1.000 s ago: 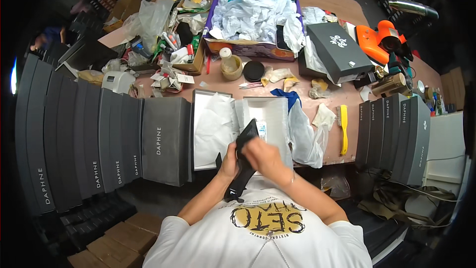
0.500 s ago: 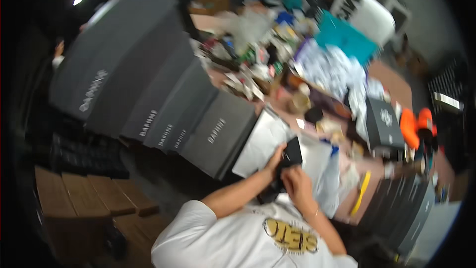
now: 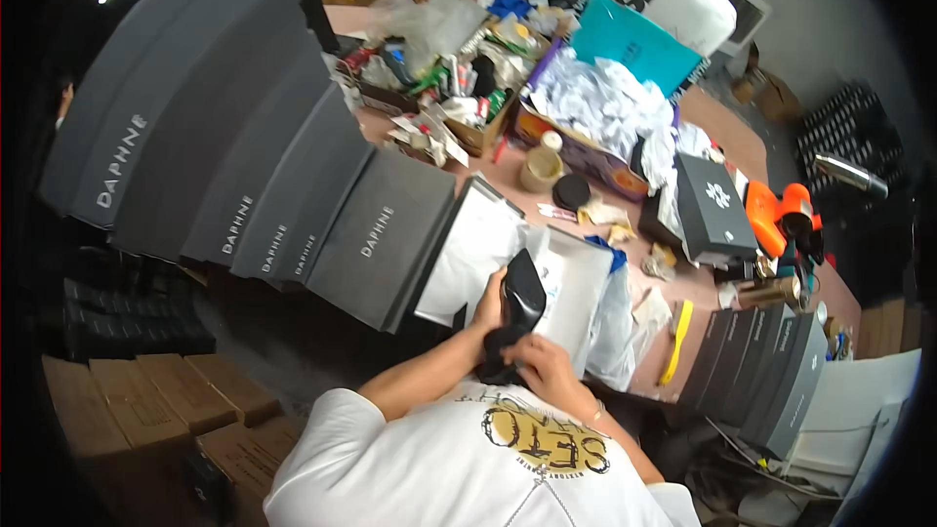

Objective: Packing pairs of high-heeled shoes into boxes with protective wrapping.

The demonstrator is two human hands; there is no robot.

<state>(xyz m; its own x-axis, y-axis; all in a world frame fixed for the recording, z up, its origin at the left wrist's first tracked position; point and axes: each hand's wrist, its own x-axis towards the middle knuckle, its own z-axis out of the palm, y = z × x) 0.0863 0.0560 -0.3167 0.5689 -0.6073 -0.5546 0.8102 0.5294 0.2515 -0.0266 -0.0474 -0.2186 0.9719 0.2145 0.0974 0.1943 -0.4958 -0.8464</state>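
Both hands meet over one black shoe in the head view: the left hand cups the side of the black shoe with fingers curled around it, and the right hand closes on its lower end near the person's chest, where a dark bundle, perhaps cloth or stuffing, sits under the fingers; what it is cannot be told. Held tilted, toe upward, the shoe hangs just above the near edge of an open white shoe box lined with white paper, whose lid leans beside it on the pink tabletop. Judging by this, the shoe is not yet in the box, so placing it and closing the lid appear to remain. A row of dark grey closed boxes stands to the person's left, and more grey boxes to the right. Farther back lie crumpled white paper, a roll of tape and a yellow tool.
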